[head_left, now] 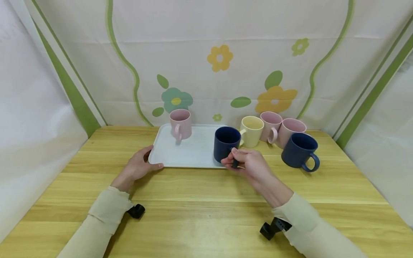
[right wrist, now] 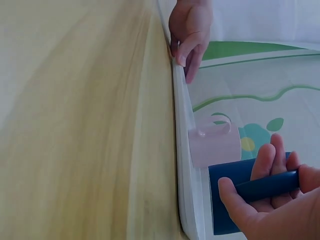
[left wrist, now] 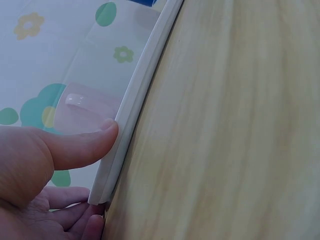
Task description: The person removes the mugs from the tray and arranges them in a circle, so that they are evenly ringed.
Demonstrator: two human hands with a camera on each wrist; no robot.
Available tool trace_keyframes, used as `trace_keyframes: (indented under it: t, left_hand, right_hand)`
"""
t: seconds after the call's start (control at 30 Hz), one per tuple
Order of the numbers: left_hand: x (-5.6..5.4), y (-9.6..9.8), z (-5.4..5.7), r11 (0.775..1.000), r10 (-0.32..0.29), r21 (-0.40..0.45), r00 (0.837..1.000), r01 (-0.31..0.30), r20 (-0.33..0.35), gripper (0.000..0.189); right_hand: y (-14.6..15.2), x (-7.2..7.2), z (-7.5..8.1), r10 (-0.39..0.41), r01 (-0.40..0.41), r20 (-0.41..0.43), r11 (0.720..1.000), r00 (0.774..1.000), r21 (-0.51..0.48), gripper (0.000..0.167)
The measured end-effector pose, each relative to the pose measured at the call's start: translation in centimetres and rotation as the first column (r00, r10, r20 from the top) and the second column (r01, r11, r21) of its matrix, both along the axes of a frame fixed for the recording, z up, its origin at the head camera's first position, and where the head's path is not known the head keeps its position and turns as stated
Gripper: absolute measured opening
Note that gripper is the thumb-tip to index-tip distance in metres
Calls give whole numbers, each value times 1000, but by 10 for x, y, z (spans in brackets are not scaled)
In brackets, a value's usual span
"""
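My right hand (head_left: 250, 163) grips a navy blue mug (head_left: 227, 141) by its handle, thumb on one side and fingers on the other. The mug is upright at the right end of a white rectangular tray (head_left: 193, 154). At the tray's front left corner, my left hand (head_left: 140, 165) holds the rim, its thumb along the front edge and its fingers round the left side. Towards the tray's back left stands a pink mug (head_left: 181, 125), handle facing me. The right wrist view shows the navy mug's handle (right wrist: 267, 185) between thumb and fingers.
Right of the tray stand a yellow mug (head_left: 252, 130), a pink mug (head_left: 270, 125), another pink mug (head_left: 290, 130) and a second navy mug (head_left: 298, 150), close together. A flowered white curtain (head_left: 180, 53) hangs behind the wooden table (head_left: 200, 211).
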State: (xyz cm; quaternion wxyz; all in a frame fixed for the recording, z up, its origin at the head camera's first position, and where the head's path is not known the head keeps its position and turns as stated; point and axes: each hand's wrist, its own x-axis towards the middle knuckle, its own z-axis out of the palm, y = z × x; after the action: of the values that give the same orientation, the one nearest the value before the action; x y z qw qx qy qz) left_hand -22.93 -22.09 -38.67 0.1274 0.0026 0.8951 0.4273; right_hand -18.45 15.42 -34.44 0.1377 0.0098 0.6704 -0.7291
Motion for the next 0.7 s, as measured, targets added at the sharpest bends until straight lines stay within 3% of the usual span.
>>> trace_keyframes:
  t: [0.3,0.7]
  left_hand:
    - [0,1,-4,1000,6,-1,1000,-6,2,104]
    - [-1,-1,-1,1000,9,-4,1000,-9,-2,103]
  right_hand:
    - [33,19,-1,-5,5,30,1000,1000,3,31]
    - [69,22,-7,-82,83,43,997,996,-10,28]
